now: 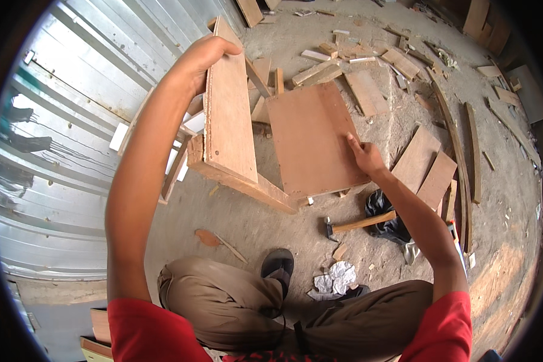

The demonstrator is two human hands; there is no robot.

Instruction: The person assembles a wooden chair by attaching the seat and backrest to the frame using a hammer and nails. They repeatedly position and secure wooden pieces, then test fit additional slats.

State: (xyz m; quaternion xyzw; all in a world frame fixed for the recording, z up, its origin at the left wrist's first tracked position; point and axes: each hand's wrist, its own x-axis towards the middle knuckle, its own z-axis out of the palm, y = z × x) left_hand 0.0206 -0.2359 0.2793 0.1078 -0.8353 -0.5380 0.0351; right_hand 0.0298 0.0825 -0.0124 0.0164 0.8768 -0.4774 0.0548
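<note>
A wooden frame with plywood panels stands in front of my knees. My left hand [205, 63] is closed over the far end of its narrow left panel [230, 114], which is tilted up on edge. My right hand [369, 159] grips the right edge of the wider reddish-brown panel [311, 136], thumb on top and fingers hidden beneath. A wooden bar [247, 187] runs along the near side, linking the two panels. Below the right panel, a hammer [359, 224] with a wooden handle lies on the ground, its handle over a black plastic bag [385, 223].
A corrugated metal wall [66, 181] rises close on the left. Crumpled white paper [338, 279] lies by my foot. Plywood offcuts [417, 158], long battens [455, 151] and scattered scraps [326, 69] cover the ground to the right and far side.
</note>
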